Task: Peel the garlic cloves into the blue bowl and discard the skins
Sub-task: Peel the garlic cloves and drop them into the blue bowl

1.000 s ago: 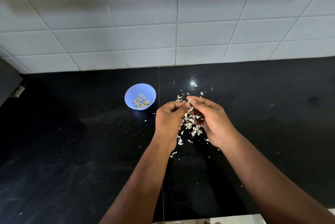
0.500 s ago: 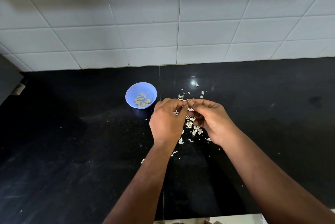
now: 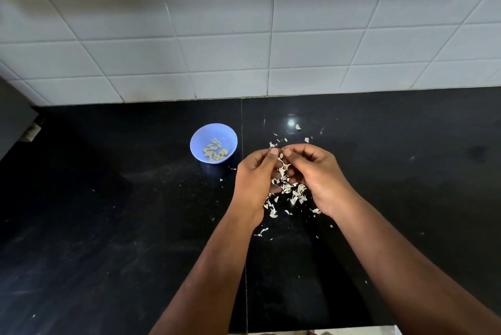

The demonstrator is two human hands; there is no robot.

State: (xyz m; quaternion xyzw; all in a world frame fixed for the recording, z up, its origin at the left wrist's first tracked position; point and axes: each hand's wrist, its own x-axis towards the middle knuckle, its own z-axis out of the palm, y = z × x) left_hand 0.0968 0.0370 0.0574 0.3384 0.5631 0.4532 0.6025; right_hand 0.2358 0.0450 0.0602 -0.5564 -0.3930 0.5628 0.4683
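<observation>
Head view, looking down on a black tabletop (image 3: 108,239) backed by a wall of pale tiles (image 3: 244,36). The left hand (image 3: 253,180) and the right hand (image 3: 318,174) are raised together just above the tabletop, fingers curled inward, thumb tips nearly touching at the top. Between those fingertips a small pale piece, a garlic clove (image 3: 281,156) or a shred of its skin, is pinched by both hands; which of the two it is cannot be told, since the fingers cover most of it. Below and between the hands lies a loose heap of garlic skins (image 3: 291,192), white and papery, with scattered flakes spreading toward the wrists and a few more beyond the fingertips, toward the wall. One larger pale fragment (image 3: 298,127) lies apart, near a bright reflection on the tabletop. The blue bowl (image 3: 214,131) stands upright to the left of the hands, near but not touching the left hand; inside it rests a small cluster of peeled cloves (image 3: 214,152), yellowish, on the bowl's floor. A thin seam (image 3: 242,123) in the tabletop runs from the wall toward the viewer, passing just right of the bowl. At the far left edge a grey object (image 3: 13,117) is partly in view, too cropped to identify
</observation>
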